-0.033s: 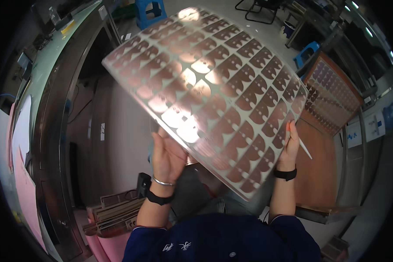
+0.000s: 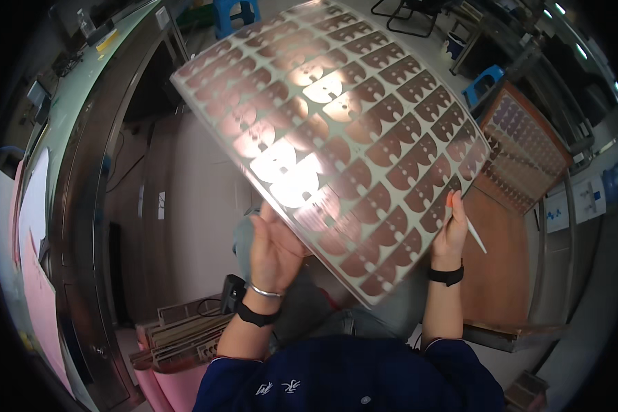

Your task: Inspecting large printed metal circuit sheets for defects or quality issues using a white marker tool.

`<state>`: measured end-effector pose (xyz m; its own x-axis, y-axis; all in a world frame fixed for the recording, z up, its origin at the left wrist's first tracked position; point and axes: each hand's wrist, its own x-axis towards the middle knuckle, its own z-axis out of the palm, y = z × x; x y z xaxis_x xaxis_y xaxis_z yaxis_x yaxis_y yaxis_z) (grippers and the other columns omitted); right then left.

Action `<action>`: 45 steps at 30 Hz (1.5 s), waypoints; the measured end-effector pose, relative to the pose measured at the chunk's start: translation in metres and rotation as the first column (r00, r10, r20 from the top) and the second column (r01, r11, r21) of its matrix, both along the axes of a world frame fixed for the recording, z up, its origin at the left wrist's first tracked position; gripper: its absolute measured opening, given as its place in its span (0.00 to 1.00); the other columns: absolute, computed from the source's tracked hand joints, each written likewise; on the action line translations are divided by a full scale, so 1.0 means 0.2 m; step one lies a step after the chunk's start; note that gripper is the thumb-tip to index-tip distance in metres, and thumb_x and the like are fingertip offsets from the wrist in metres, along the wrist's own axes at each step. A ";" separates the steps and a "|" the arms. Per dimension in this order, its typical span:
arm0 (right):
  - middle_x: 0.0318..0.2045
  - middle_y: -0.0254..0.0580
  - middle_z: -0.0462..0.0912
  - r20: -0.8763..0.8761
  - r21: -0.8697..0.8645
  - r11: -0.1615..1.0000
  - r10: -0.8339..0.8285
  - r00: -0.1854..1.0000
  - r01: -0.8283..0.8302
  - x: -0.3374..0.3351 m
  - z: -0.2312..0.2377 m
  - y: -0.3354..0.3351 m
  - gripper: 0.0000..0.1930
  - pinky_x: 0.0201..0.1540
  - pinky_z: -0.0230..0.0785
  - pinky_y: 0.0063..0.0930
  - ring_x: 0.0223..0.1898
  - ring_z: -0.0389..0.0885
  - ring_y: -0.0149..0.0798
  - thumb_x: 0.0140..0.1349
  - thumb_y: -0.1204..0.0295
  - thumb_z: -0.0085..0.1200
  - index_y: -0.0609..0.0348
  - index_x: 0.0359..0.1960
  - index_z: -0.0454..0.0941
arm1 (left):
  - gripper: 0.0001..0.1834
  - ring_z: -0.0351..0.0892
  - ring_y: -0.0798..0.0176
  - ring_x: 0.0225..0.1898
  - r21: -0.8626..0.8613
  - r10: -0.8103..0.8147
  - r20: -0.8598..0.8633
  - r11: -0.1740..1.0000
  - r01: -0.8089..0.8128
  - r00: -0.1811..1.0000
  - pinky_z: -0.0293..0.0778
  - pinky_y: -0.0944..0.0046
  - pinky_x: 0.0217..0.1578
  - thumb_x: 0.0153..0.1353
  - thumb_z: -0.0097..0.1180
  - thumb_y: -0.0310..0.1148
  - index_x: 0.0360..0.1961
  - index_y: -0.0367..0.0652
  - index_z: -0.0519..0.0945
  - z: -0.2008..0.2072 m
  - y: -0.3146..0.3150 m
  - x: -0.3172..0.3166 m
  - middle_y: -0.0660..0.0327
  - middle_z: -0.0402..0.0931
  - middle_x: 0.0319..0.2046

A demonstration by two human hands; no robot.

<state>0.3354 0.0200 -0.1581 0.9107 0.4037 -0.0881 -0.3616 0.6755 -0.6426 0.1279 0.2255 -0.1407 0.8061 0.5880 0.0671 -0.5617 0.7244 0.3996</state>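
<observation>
A large, thin copper-patterned panel [image 2: 357,151] is held up at a tilt in front of me. Rows of copper-coloured rounded shapes cover its pale surface, and bright glare lies across its left part. My left hand [image 2: 275,250] supports the lower left edge, palm turned up and thumb apart, its fingers partly hidden under the panel. At the right edge, my right hand [image 2: 451,230] grips the panel with the thumb on top; an orange spot shows at the thumb tip. A slim white pen-like stick [image 2: 476,237] juts out from behind that hand.
A similar panel [image 2: 522,147] leans on a brown board [image 2: 498,254] at my right. Several thin panels [image 2: 185,336] stand beside pink sheets [image 2: 175,388] at lower left. A long green-topped bench [image 2: 82,89] runs along the left. Blue stools [image 2: 237,17] and a black chair [image 2: 412,14] stand farther off.
The panel has shifted slightly up and right and its tilt has altered, so the glare sits elsewhere on it. My left hand has moved a little to the right with it.
</observation>
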 end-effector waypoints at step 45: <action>0.44 0.40 0.76 0.202 -0.571 0.820 0.112 0.973 0.025 0.17 0.09 -0.37 0.17 0.46 0.69 0.24 0.42 0.76 0.30 0.66 0.67 0.39 0.66 0.51 0.68 | 0.38 0.64 0.65 0.55 0.336 0.013 -0.490 0.925 0.175 0.872 0.59 0.65 0.55 0.53 0.60 0.43 0.61 0.39 0.57 -0.08 0.13 -0.21 0.59 0.65 0.53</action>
<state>0.3701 -0.0537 -0.1396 0.9161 0.3836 -0.1163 -0.1874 0.1533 -0.9702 0.0868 0.2525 -0.1560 0.8365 0.5290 -0.1430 -0.1801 0.5118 0.8400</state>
